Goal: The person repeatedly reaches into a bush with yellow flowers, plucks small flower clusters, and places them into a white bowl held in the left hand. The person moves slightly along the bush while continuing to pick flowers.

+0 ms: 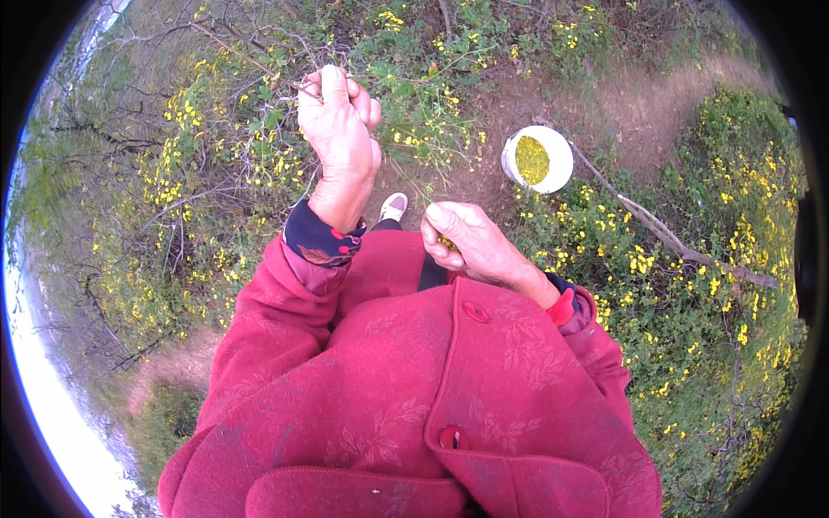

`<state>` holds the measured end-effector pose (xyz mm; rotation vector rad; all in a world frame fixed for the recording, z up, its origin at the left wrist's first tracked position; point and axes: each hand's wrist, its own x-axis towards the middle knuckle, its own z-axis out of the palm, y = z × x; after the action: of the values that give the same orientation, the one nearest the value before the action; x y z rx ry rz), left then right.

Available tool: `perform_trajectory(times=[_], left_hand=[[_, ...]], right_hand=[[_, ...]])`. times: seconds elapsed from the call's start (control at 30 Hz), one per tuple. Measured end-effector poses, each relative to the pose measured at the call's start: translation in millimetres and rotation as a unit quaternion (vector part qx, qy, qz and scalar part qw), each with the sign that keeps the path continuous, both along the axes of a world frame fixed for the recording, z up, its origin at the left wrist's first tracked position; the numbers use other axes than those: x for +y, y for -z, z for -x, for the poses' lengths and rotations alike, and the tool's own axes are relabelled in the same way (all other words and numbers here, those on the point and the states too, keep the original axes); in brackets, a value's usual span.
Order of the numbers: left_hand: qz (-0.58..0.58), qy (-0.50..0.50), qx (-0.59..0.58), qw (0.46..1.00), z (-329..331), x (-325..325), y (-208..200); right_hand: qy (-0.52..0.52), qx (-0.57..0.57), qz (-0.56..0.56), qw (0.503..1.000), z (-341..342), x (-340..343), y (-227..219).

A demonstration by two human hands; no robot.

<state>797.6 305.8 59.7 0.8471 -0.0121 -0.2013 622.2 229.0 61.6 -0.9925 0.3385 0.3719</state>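
My left hand (339, 138) is raised at the upper middle, thumb and fingers pinched round a thin brown twig (306, 86) among the bushes. Lower and to the right, in front of my coat, my right hand (475, 242) is curled closed. Small yellow flowers (446, 243) show between its fingers. Green stems with yellow blooms (440, 129) stand between the two hands. Beyond my right hand a white bucket (561, 161) rests on the ground, with a heap of picked yellow flower heads (531, 161) inside.
Flowering bushes (181, 129) with bare, tangled branches spread on the left. More yellow-flowered plants (639, 259) grow on the right, where a long dry branch (665, 233) lies slantwise. A dirt path (656, 112) runs past the bucket. My shoe (394, 206) shows between my arms.
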Motion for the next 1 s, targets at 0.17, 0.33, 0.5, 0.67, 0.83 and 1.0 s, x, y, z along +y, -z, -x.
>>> perform_trajectory(times=[0.17,0.33,0.5,0.67,0.83,1.0], left_hand=[[0.011,0.020,0.004,1.000,-9,7,-2],[0.031,0.064,0.008,0.997,-5,11,-3],[0.008,0.093,-0.007,0.996,7,5,-7],[0.003,0.083,-0.001,0.997,5,10,-10],[0.012,0.101,0.023,0.995,4,14,1],[0.013,0.082,0.020,0.996,-11,22,4]], right_hand=[[-0.077,0.008,0.070,0.995,14,-12,-4],[0.093,0.056,0.059,0.992,4,-35,-7],[0.049,-0.056,0.177,0.981,-22,-38,-7],[0.053,-0.028,0.197,0.979,-16,-31,-10],[0.027,-0.030,0.041,0.998,1,-33,-5],[0.114,0.017,-0.172,0.978,23,-49,3]])
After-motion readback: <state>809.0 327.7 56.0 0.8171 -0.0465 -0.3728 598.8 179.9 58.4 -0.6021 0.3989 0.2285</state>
